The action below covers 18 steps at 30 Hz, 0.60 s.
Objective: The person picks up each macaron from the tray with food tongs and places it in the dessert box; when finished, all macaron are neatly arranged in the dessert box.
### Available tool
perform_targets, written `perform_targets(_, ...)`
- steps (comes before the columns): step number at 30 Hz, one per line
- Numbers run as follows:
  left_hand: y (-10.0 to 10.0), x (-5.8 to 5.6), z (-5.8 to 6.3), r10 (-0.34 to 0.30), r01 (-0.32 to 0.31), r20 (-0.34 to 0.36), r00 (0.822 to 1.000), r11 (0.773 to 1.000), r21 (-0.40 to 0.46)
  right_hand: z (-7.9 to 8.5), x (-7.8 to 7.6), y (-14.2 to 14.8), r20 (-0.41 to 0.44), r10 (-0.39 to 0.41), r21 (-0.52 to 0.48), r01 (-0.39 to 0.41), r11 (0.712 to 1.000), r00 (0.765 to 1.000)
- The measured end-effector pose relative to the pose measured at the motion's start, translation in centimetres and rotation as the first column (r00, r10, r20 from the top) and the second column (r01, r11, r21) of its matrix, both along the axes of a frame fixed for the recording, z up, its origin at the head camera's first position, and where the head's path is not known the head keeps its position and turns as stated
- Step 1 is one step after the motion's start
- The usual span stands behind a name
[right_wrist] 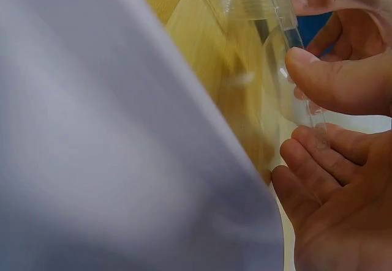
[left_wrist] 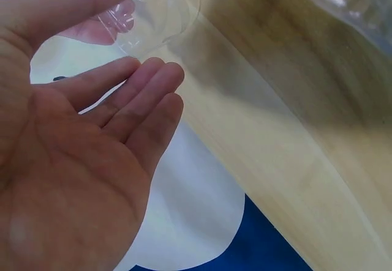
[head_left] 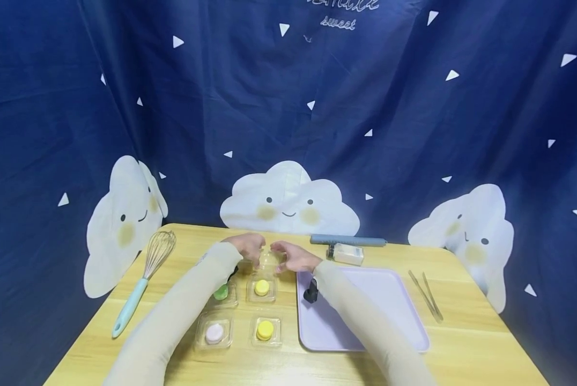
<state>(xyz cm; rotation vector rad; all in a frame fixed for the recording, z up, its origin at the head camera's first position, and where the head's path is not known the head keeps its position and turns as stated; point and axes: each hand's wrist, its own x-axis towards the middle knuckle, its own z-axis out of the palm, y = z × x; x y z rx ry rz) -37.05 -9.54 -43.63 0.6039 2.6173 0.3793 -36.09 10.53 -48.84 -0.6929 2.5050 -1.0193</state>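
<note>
Both hands meet over the far part of the table, around a clear plastic packaging piece (right_wrist: 278, 81) with a rounded dome. My left hand (head_left: 249, 247) pinches its edge between thumb and fingers. From the other side, my right hand (head_left: 296, 257) grips the rim, thumb on one face and fingers on the other. Closer to me stand small clear boxes: one with a green macaron (head_left: 221, 292), one with a lilac macaron (head_left: 214, 333), and two with yellow macarons, the farther yellow macaron (head_left: 261, 288) and the nearer yellow macaron (head_left: 265, 330). My left sleeve partly covers the green one.
A lilac tray (head_left: 365, 305) lies under my right forearm. Tongs (head_left: 426, 297) are to its right. Behind it sit a clear jar (head_left: 347, 254) and a blue-grey rolling pin (head_left: 348, 240). On the left lies a whisk (head_left: 143, 284) with a light blue handle. A dark curtain (head_left: 288, 107) hangs behind the table.
</note>
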Motion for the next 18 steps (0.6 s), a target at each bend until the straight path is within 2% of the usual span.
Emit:
perform_targets(3, 0.22, -0.12, 0.06, -0.003, 0.003, -0.003, 1.000, 1.000, -0.028, 0.14, 0.00, -0.09, 0.001, 0.008, -0.009, -0.008, 1.000, 1.000)
perform_targets(11, 0.65, 0.34, 0.68, 0.043, -0.044, 0.057, 0.997, 0.999, 0.025, 0.49, -0.02, -0.38, 0.061, 0.002, -0.068, 0.002, 0.998, 0.998)
perform_targets(18, 0.70, 0.52, 0.27, 0.036, -0.036, 0.028, 0.999, 0.999, 0.008, 0.43, -0.10, -0.39, 0.084, 0.009, -0.133, 0.002, 0.991, 0.996)
